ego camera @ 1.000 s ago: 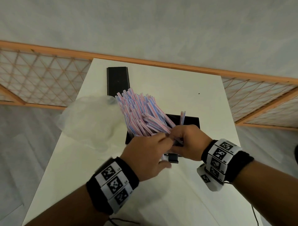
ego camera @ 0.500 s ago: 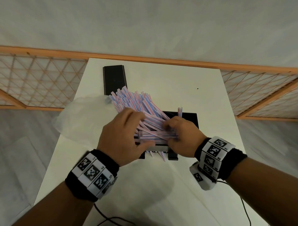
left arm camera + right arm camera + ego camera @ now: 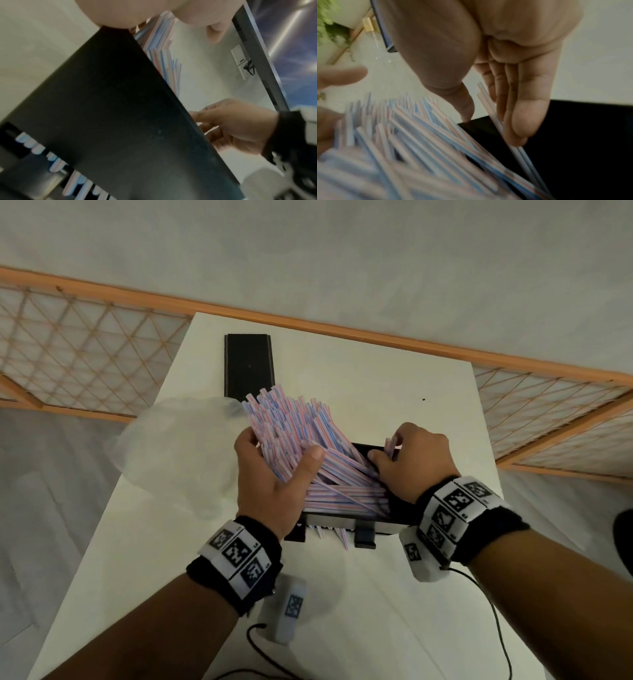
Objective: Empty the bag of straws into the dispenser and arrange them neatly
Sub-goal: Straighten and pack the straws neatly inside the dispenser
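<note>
Clear plastic bag (image 3: pixel 171 453): crumpled, lying at the left edge of the white counter (image 3: pixel 376 378), beside the straws.
Black lid (image 3: pixel 249 364): flat on the counter, behind the straws.
Straws (image 3: pixel 291 440): thin, white with pink and blue stripes. Large bundle leans out of the black dispenser (image 3: pixel 394 517), fanned up and to the left; lower ends lie in the box, and a few tips poke out of the front slot.
Left hand (image 3: pixel 270 474): fingers and thumb wrapped round the leaning bundle, gripping it.
Right hand (image 3: pixel 411 463): at the dispenser's right end, fingers curled on a few upright straws (image 3: pixel 489 102), thumb at the box rim.
Wristbands (image 3: pixel 236 556): black-and-white square marker patterns; no readable writing anywhere.
</note>
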A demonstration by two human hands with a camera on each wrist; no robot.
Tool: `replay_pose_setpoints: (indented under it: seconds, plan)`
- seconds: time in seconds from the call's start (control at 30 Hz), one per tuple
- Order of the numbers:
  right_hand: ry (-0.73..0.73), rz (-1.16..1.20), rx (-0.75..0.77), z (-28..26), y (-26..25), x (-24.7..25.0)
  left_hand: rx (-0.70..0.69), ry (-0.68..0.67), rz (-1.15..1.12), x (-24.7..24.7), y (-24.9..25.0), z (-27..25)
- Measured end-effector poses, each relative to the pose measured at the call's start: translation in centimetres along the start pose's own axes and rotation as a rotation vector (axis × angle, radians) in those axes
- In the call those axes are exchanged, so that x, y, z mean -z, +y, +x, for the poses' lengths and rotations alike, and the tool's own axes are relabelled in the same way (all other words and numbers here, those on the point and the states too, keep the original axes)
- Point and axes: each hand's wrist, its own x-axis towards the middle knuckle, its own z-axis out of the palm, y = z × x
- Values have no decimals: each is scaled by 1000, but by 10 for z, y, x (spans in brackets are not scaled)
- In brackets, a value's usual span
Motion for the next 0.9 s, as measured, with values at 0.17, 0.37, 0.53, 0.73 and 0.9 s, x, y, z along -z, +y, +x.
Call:
replay_pose_setpoints:
  seconds: [0.17,0.37,0.53,0.73,0.9]
  plan:
    - [-93,-17,53,9,0,17,-17,-19,-8,-1,-2,2]
    - [18,-211,331,-7,-20,68,-28,-28,-54,0,-7,4]
    - [-77,-243,524,-21,-51,76,-59,-21,-137,1,-10,4]
    - [-379,-327,281,-7,-22,31,-49,-25,-199,3,-12,6]
    - [-542,-200,277,-8,-11,-10,-30,-38,-185,2,-14,7]
